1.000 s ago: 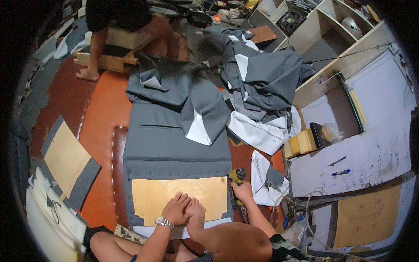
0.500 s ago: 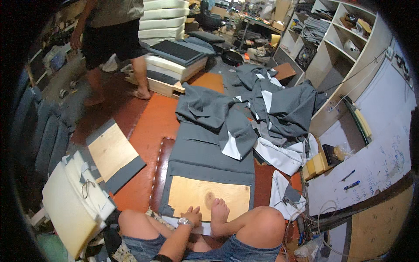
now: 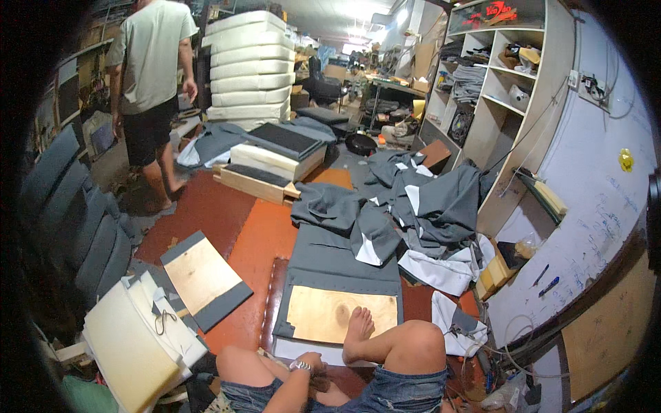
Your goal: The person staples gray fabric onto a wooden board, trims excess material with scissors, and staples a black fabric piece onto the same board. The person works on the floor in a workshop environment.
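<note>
My left hand (image 3: 314,362), with a metal wristwatch (image 3: 300,365), is low between my bent legs. Its fingers look curled inward; anything inside them is hidden. Just ahead lies a grey upholstered panel (image 3: 344,263), its near end a bare wooden board (image 3: 320,311) framed by folded fabric. My bare foot (image 3: 359,329) rests over the board's near edge. A white strip (image 3: 310,350) shows below that edge. My right hand is not in view.
Grey-and-white fabric covers (image 3: 441,199) lie heaped beyond the panel. Left are another fabric-edged board (image 3: 201,272) and cream foam pieces (image 3: 138,337). A shelf unit (image 3: 513,138) stands right. A person (image 3: 151,76) is at far left, near stacked foam cushions (image 3: 249,76).
My left hand has drawn back off the wooden board toward me. The view has tilted up, and the other person has moved farther away.
</note>
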{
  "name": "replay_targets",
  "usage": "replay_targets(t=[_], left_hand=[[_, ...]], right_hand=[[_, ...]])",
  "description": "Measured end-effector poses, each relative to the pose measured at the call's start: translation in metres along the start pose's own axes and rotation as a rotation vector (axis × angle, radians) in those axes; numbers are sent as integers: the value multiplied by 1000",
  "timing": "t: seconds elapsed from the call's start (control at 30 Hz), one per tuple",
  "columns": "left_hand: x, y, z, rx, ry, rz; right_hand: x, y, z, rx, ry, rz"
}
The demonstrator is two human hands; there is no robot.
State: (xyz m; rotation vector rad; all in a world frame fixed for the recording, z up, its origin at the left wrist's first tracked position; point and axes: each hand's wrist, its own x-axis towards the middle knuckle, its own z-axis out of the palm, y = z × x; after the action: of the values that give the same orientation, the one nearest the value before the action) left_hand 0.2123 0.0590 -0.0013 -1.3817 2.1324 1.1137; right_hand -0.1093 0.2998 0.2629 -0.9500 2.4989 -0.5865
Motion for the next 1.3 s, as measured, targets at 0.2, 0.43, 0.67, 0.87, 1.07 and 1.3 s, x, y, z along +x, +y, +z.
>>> replay_targets(t=[0.2,0.43,0.67,0.87,1.07,1.3], left_hand=[[0,-12,-10,-144,134,61],[-73,34,-58,-104,189,251],[-329,90,-107,-758,-218,982],[-353,116,-109,-610,-226,913],[-322,133,-121,-507,-17,1115],[-311,148,-149,-446,-233,1129]], right_hand=[[8,-116,23,140,-99,-326],[49,-257,59,228,-163,-615],[107,-344,94,185,-159,-668],[137,-368,120,120,-166,-663],[130,-349,145,105,-167,-671],[-32,-215,233,19,-515,-735]])
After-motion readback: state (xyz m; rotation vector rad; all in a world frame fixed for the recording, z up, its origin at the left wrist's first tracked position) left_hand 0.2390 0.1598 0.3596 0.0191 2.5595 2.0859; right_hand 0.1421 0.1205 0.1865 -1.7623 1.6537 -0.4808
